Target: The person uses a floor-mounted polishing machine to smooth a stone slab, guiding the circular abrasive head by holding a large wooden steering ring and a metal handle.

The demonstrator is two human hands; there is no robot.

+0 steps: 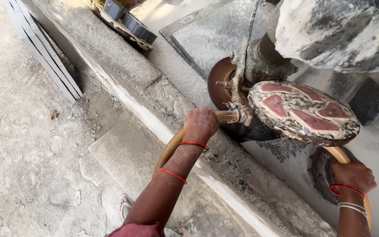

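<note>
A stone-polishing machine stands over a wet grey slab [216, 30]. Its round head plate [303, 112] is grey with several dark-red patches and caked in slurry. A curved tan handle bar [168, 149] runs around the head. My left hand [200, 123] is closed on the left end of this bar, close to a metal fitting. My right hand [353, 173] is closed on the bar's right part, below the head plate. Red bands sit on both wrists. A rust-brown disc [219, 81] shows behind the head.
A raised concrete ledge [154, 98] runs diagonally between the dusty floor [27, 145] and the slab. Grey stone strips [44, 50] lean at the upper left. A large mud-caked motor housing [338, 30] hangs at the upper right. My sandalled foot [126, 204] shows below.
</note>
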